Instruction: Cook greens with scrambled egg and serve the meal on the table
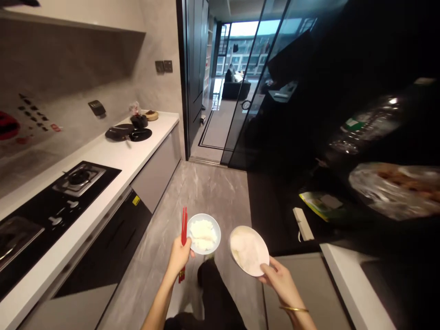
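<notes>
My left hand (181, 254) grips a small pale bowl (218, 236) by its rim, together with red chopsticks (184, 220) that stick out above and below the fingers. White rice (202, 233) fills much of that bowl. To the right, my right hand (277, 275) is closed on the edge of a second white bowl (259, 263), thumb on the rim. This one tilts, and whitish food, perhaps rice, lies inside it. Both bowls are held apart over the floor.
A white counter (137, 156) with a gas hob (79, 178) runs along the left; dark pans (120, 132) stand farther back. Ahead, a glass sliding door (254, 91) opens to another room. At right are a power strip (303, 224), a plastic bottle (371, 121) and a bag (395, 188).
</notes>
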Demonstrator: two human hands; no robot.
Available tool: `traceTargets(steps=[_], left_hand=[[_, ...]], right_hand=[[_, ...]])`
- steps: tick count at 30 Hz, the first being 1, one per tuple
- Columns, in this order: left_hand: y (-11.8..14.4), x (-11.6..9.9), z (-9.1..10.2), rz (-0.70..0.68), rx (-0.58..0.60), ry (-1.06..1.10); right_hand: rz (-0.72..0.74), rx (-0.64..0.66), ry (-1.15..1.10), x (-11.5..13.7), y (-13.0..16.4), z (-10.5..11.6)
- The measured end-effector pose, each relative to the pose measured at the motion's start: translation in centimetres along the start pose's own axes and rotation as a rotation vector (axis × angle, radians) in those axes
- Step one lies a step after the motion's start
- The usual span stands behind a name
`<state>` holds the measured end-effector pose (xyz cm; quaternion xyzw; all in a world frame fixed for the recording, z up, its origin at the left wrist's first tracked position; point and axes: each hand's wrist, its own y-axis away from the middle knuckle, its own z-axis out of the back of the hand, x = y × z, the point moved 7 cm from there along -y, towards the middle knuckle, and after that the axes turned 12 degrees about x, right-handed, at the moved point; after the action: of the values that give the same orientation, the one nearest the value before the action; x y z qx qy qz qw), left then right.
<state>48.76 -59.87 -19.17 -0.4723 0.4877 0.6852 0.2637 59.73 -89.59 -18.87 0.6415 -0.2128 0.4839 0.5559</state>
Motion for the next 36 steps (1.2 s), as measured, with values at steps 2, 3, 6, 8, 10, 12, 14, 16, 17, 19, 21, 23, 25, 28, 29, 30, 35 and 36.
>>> traceTargets(steps=[2, 3, 6, 8, 10, 12, 14, 16, 17, 19, 21, 23, 25, 28, 29, 30, 35, 36], left_hand=[[-6.8, -2.7, -0.1, -0.042, 0.033, -0.005], [-10.3, -4.2, -0.2, -0.059, 0.048, -0.01], [-20.1, -9.2, 0.2, -0.071, 0.065, -0.023], [-25.9, -12.4, 1.5, -0.052, 0.036, -0.023], [-31.0, -15.3, 3.8, -0.028, -0.023, -0.029], [-35.7, -17.7, 6.5, -0.003, -0.105, -0.056], [-40.6, -19.7, 9.1, 0.015, -0.172, -0.091], [-46.4, -21.5, 11.1, 0.025, -0.21, -0.116], [-49.7, -22.5, 11.8, 0.024, -0.222, -0.126], [-57.0, -24.8, 12.6, 0.021, -0.233, -0.145], [-65.2, -27.6, 12.7, 0.011, -0.211, -0.166], [-73.5, -31.2, 12.0, 0.006, -0.148, -0.183], [-81.5, -35.2, 10.7, 0.007, -0.075, -0.207], [-92.4, -41.5, 8.4, -0.015, 0.016, -0.254], [-96.0, -43.6, 7.5, -0.035, 0.043, -0.264], [-99.5, -45.4, 6.6, -0.058, 0.063, -0.27], [-116.9, -52.8, 2.2, -0.173, 0.1, -0.231], [-120.3, -54.0, 1.4, -0.179, 0.097, -0.215]], right_hand=[[-0.008, -0.007, -0.023, 2.5, -5.8, -0.1], [-0.01, -0.009, -0.034, 3.9, -8.8, -0.2], [-0.017, 0.013, -0.064, 9.2, -18.0, -0.9], [-0.024, 0.053, -0.076, 13.6, -24.1, -2.1], [-0.025, 0.094, -0.076, 18.2, -30.2, -3.5], [-0.024, 0.129, -0.077, 22.7, -36.6, -5.3], [-0.024, 0.161, -0.083, 26.7, -43.5, -7.2], [-0.028, 0.189, -0.087, 30.0, -50.6, -9.1], [-0.028, 0.197, -0.091, 31.5, -54.3, -10.0], [-0.019, 0.194, -0.105, 34.6, -61.4, -11.3], [-0.006, 0.172, -0.125, 37.7, -68.0, -12.0], [-0.004, 0.138, -0.154, 41.0, -74.0, -12.2], [-0.009, 0.096, -0.192, 44.4, -79.4, -11.9], [-0.034, 0.007, -0.25, 49.3, -87.3, -10.6], [-0.038, -0.021, -0.265, 50.8, -90.0, -9.9], [-0.035, -0.043, -0.275, 52.3, -92.9, -9.2], [0.051, -0.119, -0.314, 58.6, -108.5, -5.1], [0.065, -0.13, -0.334, 59.8, -111.8, -4.4]])
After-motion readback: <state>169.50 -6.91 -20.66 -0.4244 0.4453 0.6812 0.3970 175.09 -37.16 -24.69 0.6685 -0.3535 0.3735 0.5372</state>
